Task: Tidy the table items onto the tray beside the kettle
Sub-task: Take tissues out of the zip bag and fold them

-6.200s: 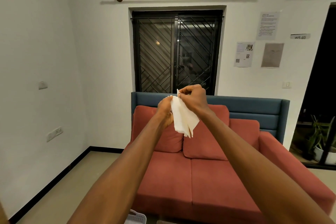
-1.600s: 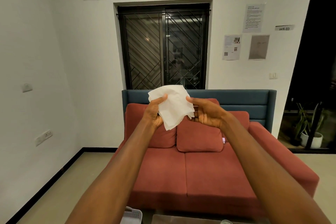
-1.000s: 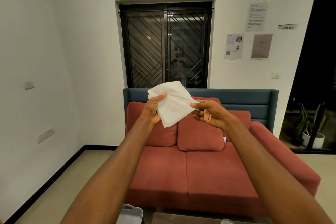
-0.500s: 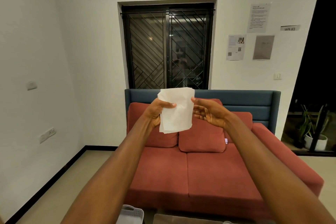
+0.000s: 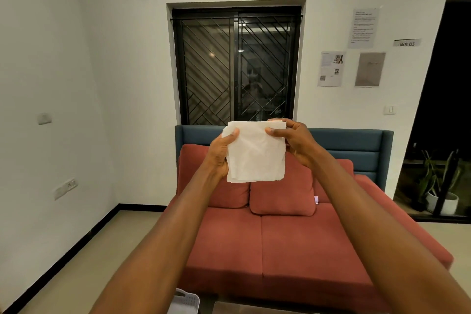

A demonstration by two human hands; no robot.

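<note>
A folded white paper napkin (image 5: 256, 154) is held up at chest height in front of me, flat and square, facing the camera. My left hand (image 5: 221, 153) pinches its upper left corner with the thumb on the front. My right hand (image 5: 297, 141) pinches the upper right corner, thumb on the front and fingers behind. Both arms are stretched forward. The tray and the kettle are out of view.
A red sofa (image 5: 280, 245) with two cushions and a blue backrest stands straight ahead under a barred window (image 5: 235, 66). A white perforated basket (image 5: 184, 303) and a table edge (image 5: 254, 308) show at the bottom. A potted plant (image 5: 438, 194) stands at the right.
The napkin went from crumpled and tilted to a flat, upright square. My right hand, open beside it half a second ago, now pinches its upper right corner.
</note>
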